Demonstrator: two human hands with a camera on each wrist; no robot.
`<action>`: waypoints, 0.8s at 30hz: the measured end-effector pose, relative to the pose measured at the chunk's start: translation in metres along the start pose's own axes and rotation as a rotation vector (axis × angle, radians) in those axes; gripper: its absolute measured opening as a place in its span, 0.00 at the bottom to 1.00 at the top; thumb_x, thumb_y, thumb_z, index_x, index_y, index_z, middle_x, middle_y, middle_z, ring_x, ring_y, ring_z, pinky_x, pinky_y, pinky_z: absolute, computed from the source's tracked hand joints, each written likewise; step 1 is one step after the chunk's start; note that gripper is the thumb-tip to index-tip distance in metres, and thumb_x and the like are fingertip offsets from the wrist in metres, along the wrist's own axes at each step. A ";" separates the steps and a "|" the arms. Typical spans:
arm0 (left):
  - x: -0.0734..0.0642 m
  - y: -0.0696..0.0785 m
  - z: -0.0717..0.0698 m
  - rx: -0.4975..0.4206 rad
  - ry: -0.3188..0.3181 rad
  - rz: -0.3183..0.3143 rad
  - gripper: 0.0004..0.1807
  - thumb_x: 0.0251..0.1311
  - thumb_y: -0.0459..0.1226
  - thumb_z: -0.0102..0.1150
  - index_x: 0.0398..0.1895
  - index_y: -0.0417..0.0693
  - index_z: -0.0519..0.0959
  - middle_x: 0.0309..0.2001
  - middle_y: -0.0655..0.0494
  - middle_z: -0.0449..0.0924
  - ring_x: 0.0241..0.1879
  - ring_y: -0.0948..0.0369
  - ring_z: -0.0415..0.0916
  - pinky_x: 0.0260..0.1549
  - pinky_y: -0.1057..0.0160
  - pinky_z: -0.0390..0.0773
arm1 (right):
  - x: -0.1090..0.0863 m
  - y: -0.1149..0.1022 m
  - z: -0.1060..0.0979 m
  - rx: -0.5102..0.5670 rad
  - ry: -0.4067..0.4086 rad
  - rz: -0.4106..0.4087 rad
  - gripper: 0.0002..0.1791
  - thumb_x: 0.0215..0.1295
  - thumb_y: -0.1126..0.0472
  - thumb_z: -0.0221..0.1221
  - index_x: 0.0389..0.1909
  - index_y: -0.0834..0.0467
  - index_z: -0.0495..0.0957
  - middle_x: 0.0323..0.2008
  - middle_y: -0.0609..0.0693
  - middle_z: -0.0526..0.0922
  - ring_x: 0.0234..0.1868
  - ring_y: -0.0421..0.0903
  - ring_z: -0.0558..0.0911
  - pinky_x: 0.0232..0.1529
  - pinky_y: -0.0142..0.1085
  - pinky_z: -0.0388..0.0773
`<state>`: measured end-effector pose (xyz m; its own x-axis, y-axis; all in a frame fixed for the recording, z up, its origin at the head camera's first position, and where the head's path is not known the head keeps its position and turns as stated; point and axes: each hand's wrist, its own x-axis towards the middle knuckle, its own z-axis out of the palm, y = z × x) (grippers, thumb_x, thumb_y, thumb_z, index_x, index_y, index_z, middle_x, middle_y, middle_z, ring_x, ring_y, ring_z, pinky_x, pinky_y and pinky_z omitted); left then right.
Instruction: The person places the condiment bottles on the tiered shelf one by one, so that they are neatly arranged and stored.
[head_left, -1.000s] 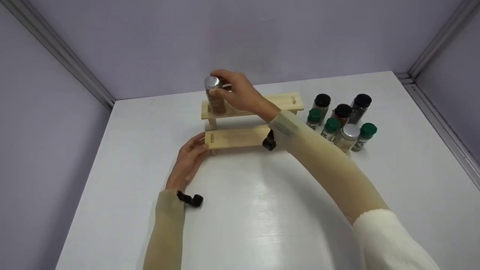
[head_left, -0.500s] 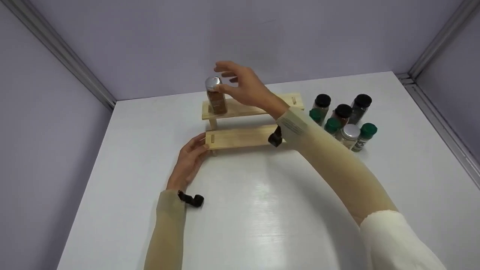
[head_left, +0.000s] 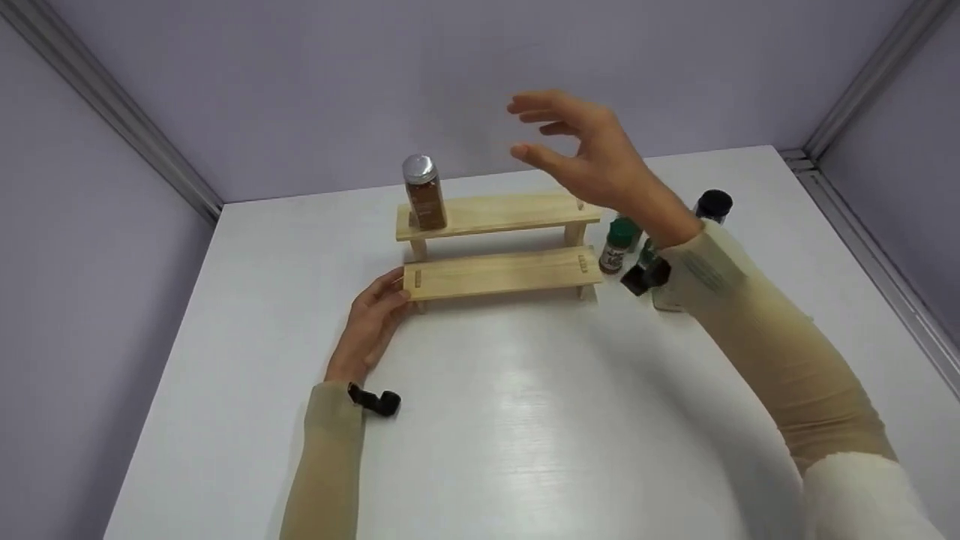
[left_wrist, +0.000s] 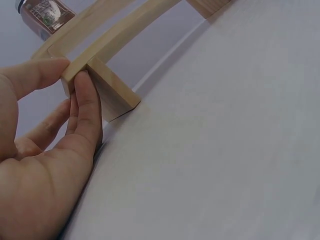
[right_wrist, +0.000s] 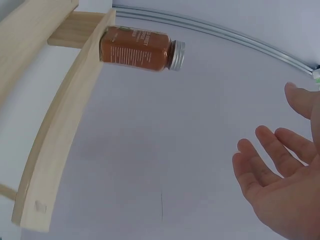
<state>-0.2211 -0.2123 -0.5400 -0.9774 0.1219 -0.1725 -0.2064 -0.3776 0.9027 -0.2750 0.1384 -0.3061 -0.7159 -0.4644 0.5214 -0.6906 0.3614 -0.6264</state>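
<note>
A two-tier wooden spice rack (head_left: 502,274) stands on the white table, its upper shelf behind the lower one. My left hand (head_left: 367,330) pinches the left end of the lower shelf; in the left wrist view the thumb lies on its edge and fingertips (left_wrist: 85,92) are underneath. A spice jar (head_left: 426,193) with reddish-brown contents and a silver lid stands upright on the left end of the upper shelf. My right hand (head_left: 596,150) is in the air above the rack's right end, fingers spread and holding nothing. The right wrist view shows it apart from the jar (right_wrist: 137,48).
Right of the rack stand several spice jars, among them a green-capped one (head_left: 618,246) and a black-capped one (head_left: 714,205). My right forearm and wrist camera hide most of this group. A pale wall (head_left: 337,97) rises behind the table.
My right hand has let go of the silver-lidded spice jar and moved right and up, leaving it standing on the upper shelf. The left hand keeps its hold on the rack.
</note>
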 end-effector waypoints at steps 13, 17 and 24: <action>-0.007 0.000 -0.001 0.008 0.008 0.025 0.29 0.78 0.28 0.57 0.79 0.41 0.67 0.74 0.45 0.69 0.70 0.55 0.73 0.66 0.63 0.79 | -0.064 0.013 -0.068 -0.174 0.036 0.060 0.28 0.75 0.63 0.67 0.73 0.55 0.76 0.69 0.52 0.81 0.69 0.46 0.79 0.71 0.31 0.73; -0.009 -0.001 -0.001 -0.010 0.001 0.034 0.28 0.78 0.27 0.56 0.79 0.41 0.68 0.73 0.44 0.69 0.69 0.54 0.73 0.64 0.64 0.79 | -0.078 0.020 -0.081 -0.166 0.060 0.090 0.27 0.74 0.65 0.67 0.72 0.54 0.77 0.67 0.53 0.82 0.67 0.39 0.79 0.69 0.28 0.73; -0.009 -0.005 0.003 -0.005 -0.004 0.025 0.29 0.78 0.28 0.57 0.79 0.41 0.66 0.74 0.44 0.69 0.70 0.55 0.73 0.64 0.64 0.80 | -0.107 0.032 -0.098 -0.171 0.105 0.137 0.28 0.73 0.70 0.66 0.72 0.56 0.78 0.66 0.53 0.83 0.65 0.32 0.79 0.67 0.27 0.75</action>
<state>-0.2110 -0.2085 -0.5414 -0.9822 0.1156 -0.1481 -0.1818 -0.3856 0.9046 -0.2306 0.2794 -0.3255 -0.8044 -0.3183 0.5016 -0.5876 0.5507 -0.5928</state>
